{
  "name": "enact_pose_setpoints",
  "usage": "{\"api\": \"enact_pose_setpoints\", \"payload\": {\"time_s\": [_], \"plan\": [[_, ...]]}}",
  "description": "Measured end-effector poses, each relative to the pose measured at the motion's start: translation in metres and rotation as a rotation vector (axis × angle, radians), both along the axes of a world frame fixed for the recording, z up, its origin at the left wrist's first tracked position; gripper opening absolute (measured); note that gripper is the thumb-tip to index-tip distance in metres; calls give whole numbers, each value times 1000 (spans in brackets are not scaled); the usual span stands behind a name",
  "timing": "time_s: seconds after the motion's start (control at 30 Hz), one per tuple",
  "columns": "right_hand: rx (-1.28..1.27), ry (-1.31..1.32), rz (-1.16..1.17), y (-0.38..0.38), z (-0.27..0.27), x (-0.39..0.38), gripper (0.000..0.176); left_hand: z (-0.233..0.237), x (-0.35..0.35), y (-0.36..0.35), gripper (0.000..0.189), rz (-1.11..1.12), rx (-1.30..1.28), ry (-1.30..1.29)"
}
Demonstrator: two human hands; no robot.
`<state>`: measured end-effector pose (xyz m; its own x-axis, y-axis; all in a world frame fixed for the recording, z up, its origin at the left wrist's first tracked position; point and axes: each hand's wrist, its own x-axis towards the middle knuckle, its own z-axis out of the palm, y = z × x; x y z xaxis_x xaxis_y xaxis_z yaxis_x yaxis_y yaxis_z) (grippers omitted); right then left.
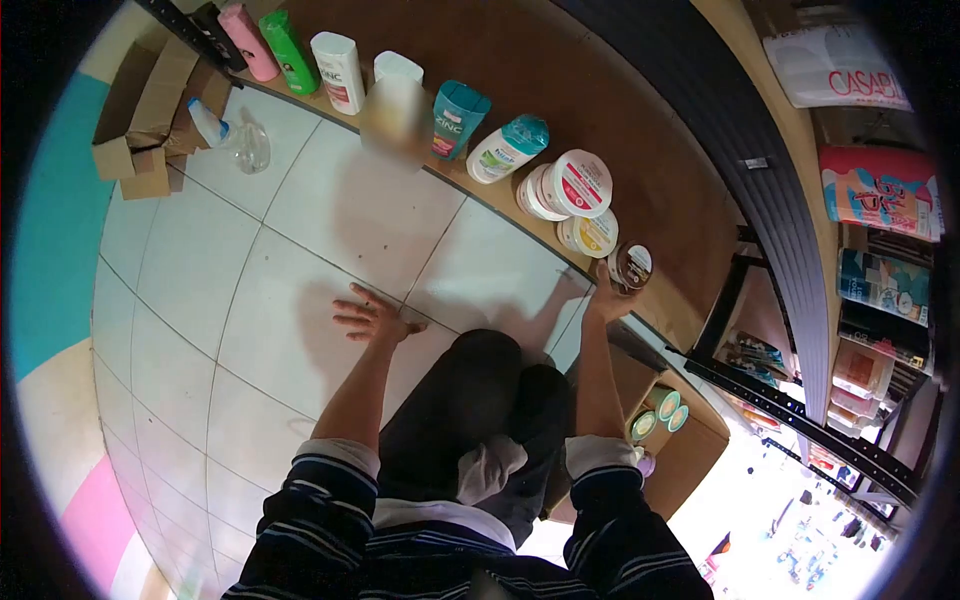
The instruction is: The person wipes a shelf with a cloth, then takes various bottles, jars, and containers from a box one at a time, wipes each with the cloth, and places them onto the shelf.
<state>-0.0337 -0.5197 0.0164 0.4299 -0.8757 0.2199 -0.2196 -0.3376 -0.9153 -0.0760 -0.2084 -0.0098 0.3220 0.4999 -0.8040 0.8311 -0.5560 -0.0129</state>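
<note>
My right hand (609,300) grips a small jar with a dark brown lid (632,266) at the front edge of the low brown shelf (650,130). Beside that jar sit a yellow-and-white tub (592,234) and stacked white tubs with a pink-printed lid (582,184). Over the white floor tiles, my left hand (370,317) is held with its fingers spread and nothing in it. Farther along the shelf edge stand a white bottle with a teal cap (508,150), a teal shampoo bottle (458,120), a white shampoo bottle (338,74), a green bottle (289,53) and a pink bottle (249,43).
A cardboard box (690,440) by my right knee holds several green-lidded tubs (663,403). Near the wall are an open carton (150,110) and a clear spray bottle (248,146) on the floor. Packaged goods (880,190) fill the upper shelf at right.
</note>
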Motion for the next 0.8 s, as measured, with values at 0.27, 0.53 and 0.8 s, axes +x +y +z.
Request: {"api": "enact_pose_setpoints", "payload": {"time_s": [0.27, 0.53, 0.8], "plan": [[2, 116, -32, 11, -6, -6, 80, -6, 5, -1, 147, -6, 76, 103], [53, 245, 216, 59, 78, -129, 67, -17, 1, -1, 143, -256, 201, 192], [-84, 246, -5, 29, 162, -299, 45, -39, 1, 12, 137, -383, 271, 153]]}}
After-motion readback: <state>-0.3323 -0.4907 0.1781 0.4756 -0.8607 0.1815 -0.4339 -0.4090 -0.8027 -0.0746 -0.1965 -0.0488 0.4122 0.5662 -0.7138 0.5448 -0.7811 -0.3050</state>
